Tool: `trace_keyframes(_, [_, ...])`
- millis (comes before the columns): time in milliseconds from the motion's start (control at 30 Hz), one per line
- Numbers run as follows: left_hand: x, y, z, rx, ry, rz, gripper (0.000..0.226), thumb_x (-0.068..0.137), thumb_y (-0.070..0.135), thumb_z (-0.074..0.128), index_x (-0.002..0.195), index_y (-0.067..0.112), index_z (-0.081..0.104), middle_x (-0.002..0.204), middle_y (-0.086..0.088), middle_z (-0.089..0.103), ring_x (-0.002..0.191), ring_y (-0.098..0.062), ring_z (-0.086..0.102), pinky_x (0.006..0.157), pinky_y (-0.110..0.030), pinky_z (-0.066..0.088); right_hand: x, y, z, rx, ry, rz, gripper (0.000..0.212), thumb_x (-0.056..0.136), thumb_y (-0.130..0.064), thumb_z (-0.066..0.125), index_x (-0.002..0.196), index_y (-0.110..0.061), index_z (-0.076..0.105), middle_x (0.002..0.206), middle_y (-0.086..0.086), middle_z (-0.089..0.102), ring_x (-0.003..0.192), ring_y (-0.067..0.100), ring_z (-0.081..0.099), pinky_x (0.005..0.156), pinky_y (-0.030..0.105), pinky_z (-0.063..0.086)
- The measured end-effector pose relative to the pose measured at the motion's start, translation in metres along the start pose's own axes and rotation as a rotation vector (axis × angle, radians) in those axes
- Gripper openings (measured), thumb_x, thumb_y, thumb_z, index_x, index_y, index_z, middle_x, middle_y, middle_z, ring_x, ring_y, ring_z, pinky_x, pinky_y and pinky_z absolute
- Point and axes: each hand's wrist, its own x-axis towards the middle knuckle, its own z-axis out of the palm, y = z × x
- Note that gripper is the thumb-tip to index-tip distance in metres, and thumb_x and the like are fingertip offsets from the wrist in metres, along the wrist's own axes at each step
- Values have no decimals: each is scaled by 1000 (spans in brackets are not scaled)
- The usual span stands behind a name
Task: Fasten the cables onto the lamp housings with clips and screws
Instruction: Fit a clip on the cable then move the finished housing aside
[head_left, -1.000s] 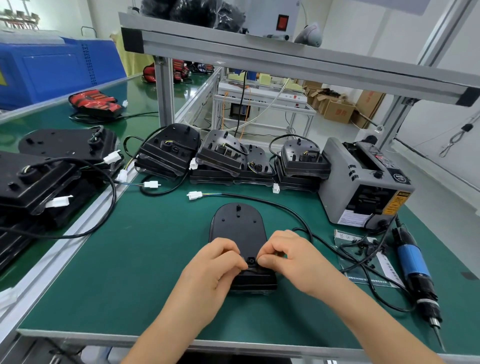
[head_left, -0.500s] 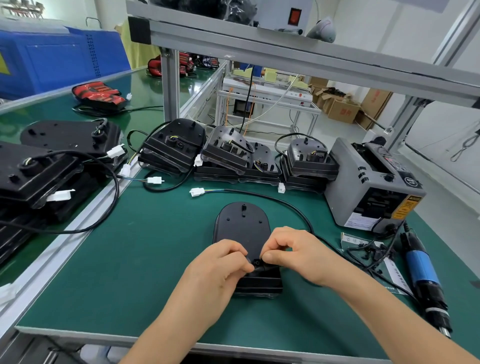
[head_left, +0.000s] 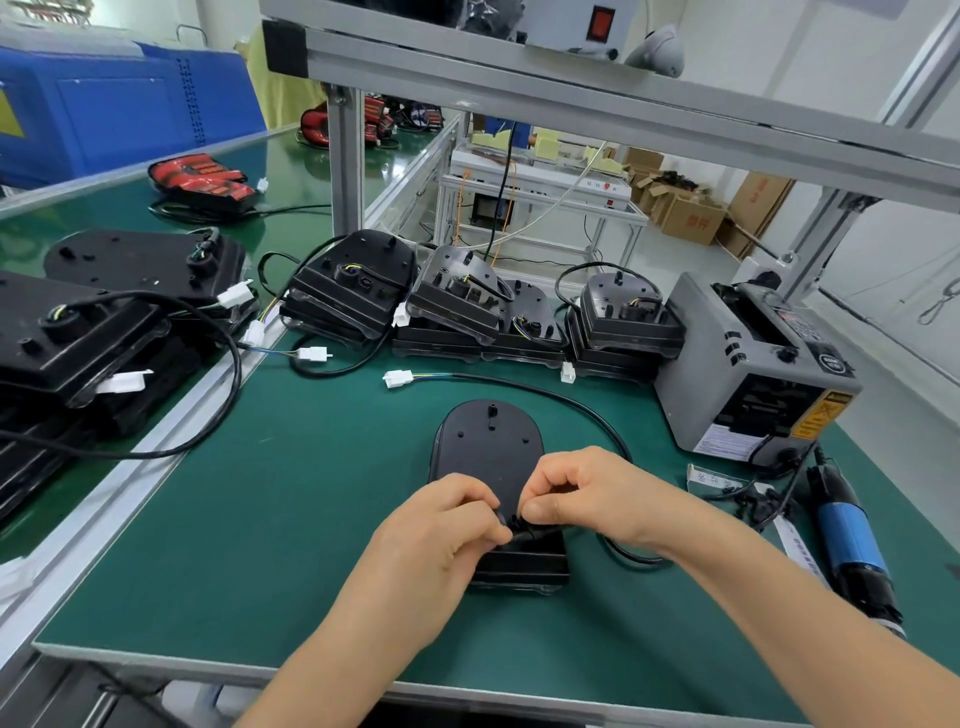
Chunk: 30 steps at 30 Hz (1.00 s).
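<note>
Lamp housing (head_left: 488, 447) lies flat on the table (head_left: 260, 519); our left hand (head_left: 441, 525) and right hand (head_left: 587, 493) both pinch the cable (head_left: 498, 379) at its near end. Slack that pinch and we'd guess the springy cable pops free before it's clipped.

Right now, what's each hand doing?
Left hand: closed, pinching the black cable over the lamp housing.
Right hand: closed, pinching the same cable.
</note>
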Motion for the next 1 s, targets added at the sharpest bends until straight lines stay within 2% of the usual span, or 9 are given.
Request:
trace_keyframes(133, [1,1,-2,-12,10,8,19,83,7,68,79,25,64,93,20,53,72,2,44,63,-6,29,7,-10,-5,-95,-75,62,15,81,-23,72,69,-31,67,74,-12,65,72,4,55,80,30,49])
trace_keyframes(300, [4,-2,-2,-56,5,-5,20,84,6,68,81,26,64,91,21,53,72,-1,48,64,-6,30,14,-24,-13,-230,-159,132,7,79,-34,72,74,-29,70,82,-11,69,84,8,61,88,31,48])
trace_keyframes(400, [4,-2,-3,-60,-9,0,18,84,7,68,80,25,66,91,21,54,72,1,47,63,-6,30,17,-26,-14,-272,-170,167,10,78,-37,73,78,-27,70,87,-10,69,93,12,62,91,32,48])
trace_keyframes(500, [4,-2,-5,-59,-20,6,17,84,9,69,80,25,68,91,19,56,70,3,46,63,-5,30,20,-29,-14,-312,-188,200,12,78,-40,73,76,-29,68,83,-13,66,90,11,61,86,29,48])
trace_keyframes(667, [6,-3,-7,-94,-45,-37,9,84,15,69,82,24,71,93,20,55,74,-4,52,64,-10,36,24,-33,-15,-405,-224,211,18,78,-42,71,74,-26,65,69,-13,57,68,8,51,65,22,42])
trace_keyframes(733, [8,-1,-7,-124,-62,-70,3,82,26,70,80,28,69,96,22,53,81,-5,54,68,-12,39,26,-36,-16,-433,-254,206,18,79,-41,70,76,-24,64,68,-11,55,66,10,49,63,22,41])
trace_keyframes(800, [9,0,-4,-97,-41,-69,7,79,34,72,81,31,66,95,22,52,84,-3,52,69,-9,36,28,-38,-15,-443,-278,211,16,80,-37,69,75,-24,62,73,-10,57,70,10,50,65,22,42])
trace_keyframes(900, [8,5,2,13,18,21,8,79,27,74,85,28,69,90,19,55,83,0,49,72,-9,35,27,-37,-14,-380,-278,218,16,82,-30,69,71,-24,59,76,-8,57,72,9,50,67,21,44])
trace_keyframes(1000, [7,5,3,60,34,88,6,79,20,75,84,23,72,87,15,59,78,-5,53,67,-20,45,24,-36,-15,-315,-266,235,20,83,-29,69,69,-22,58,73,-7,55,65,7,46,60,16,40])
